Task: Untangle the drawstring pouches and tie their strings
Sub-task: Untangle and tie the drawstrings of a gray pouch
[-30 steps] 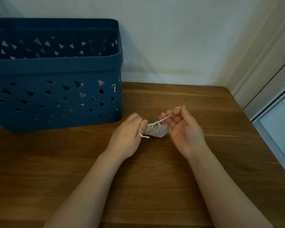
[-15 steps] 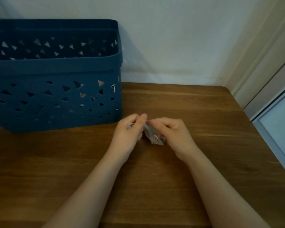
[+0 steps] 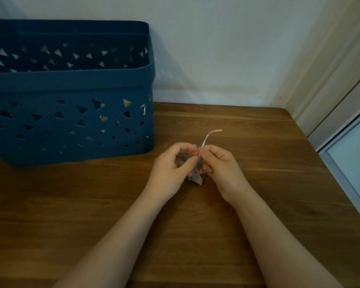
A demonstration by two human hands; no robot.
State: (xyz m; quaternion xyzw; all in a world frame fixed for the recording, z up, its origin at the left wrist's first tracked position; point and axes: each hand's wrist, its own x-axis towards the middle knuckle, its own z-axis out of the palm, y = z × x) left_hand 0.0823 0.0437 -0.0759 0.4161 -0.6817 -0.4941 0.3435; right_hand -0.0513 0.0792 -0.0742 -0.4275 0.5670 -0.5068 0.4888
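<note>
Pouch mostly hidden between the hands

The hands [image 3: 197, 163] cover most of the pouch [image 3: 196, 177]; whether the string [image 3: 208, 137] is knotted cannot be told. The basket [image 3: 71, 96] is cut by the left edge, its contents too small to tell.

A home room is suggested: a wooden surface [image 3: 258, 204] is set into a corner against a plain painted wall [image 3: 216, 48], a blue plastic basket [image 3: 71, 121] is kept on it, and a door frame [image 3: 330, 90] is seen beside it.

The basket [image 3: 71, 113] sits on the table [image 3: 258, 204] at ten o'clock from my hands; the pouch [image 3: 196, 176] is between them.
</note>
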